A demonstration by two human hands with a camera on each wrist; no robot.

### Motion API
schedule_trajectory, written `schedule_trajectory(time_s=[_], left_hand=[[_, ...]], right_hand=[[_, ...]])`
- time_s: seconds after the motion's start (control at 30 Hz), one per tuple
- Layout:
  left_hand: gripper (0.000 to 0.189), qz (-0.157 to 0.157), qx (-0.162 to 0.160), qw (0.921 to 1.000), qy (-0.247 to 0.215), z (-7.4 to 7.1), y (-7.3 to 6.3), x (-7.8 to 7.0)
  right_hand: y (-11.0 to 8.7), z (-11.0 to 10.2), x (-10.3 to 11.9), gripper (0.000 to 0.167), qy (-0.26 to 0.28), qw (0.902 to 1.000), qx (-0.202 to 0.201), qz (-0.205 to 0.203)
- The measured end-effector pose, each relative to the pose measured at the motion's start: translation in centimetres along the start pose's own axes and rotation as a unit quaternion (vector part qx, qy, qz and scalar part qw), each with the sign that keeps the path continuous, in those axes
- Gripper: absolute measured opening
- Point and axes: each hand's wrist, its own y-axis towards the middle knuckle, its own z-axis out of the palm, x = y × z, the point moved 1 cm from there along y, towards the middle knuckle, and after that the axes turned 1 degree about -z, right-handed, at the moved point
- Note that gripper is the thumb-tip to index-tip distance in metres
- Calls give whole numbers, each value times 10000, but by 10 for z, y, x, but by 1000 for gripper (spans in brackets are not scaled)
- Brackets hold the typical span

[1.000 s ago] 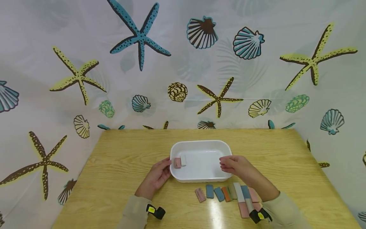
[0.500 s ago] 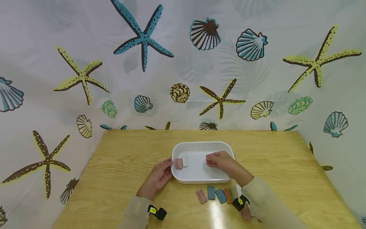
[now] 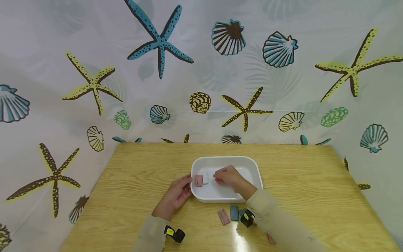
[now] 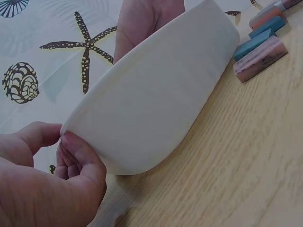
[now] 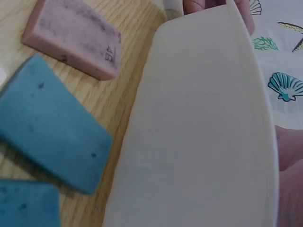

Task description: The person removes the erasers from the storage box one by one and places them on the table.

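A white plastic tray point(image 3: 225, 200) sits on the wooden table. My left hand point(image 3: 175, 196) pinches its left rim between thumb and fingers, which the left wrist view shows up close at the tray's edge point(image 4: 142, 104). Inside, at the left end, a pink eraser point(image 3: 199, 180) lies beside a white eraser point(image 3: 205, 177). Over the middle of the tray is my right hand point(image 3: 232, 179), fingertips drawn together and pointing left towards the white eraser. Whatever may be between those fingertips is hidden. In the right wrist view the tray wall covers most of that hand.
In front of the tray lie a pink eraser point(image 3: 223, 217) marked 4B, a blue eraser point(image 3: 234, 212) and another blue eraser point(image 3: 242, 212). My right sleeve point(image 3: 277, 217) covers most of the other erasers. A shell-print cloth point(image 3: 201, 70) hangs behind the table point(image 3: 141, 164).
My right hand has moved left, from the tray's right rim to over its middle, its sleeve now covering more of the erasers. The left hand keeps its grip on the rim.
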Motion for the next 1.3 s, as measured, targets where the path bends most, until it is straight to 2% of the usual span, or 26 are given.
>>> schedule_trajectory(time_s=[0.43, 0.57, 0.73, 0.93, 1.03, 1.3], left_hand=[[42, -35, 11, 9999, -169, -1, 2, 1], [41, -15, 97, 9998, -157, 0, 1, 1], [43, -25, 200, 9998, -78, 0, 0, 0], [46, -73, 246, 9996, -92, 0, 0, 0], [45, -44, 254, 9996, -95, 1, -1, -1], [41, -86, 174, 9997, -133, 2, -1, -2]], right_hand=[[17, 23, -4, 21, -414, 9988, -244, 100], [18, 30, -2, 21, -708, 9969, -323, -74], [18, 37, 1, 16, -1464, 9862, -608, -487], [17, 43, 4, 18, -2392, 9646, -838, -732], [17, 45, 4, 21, -2504, 9611, -891, -750], [14, 52, 6, 30, -2556, 9594, -909, -771]])
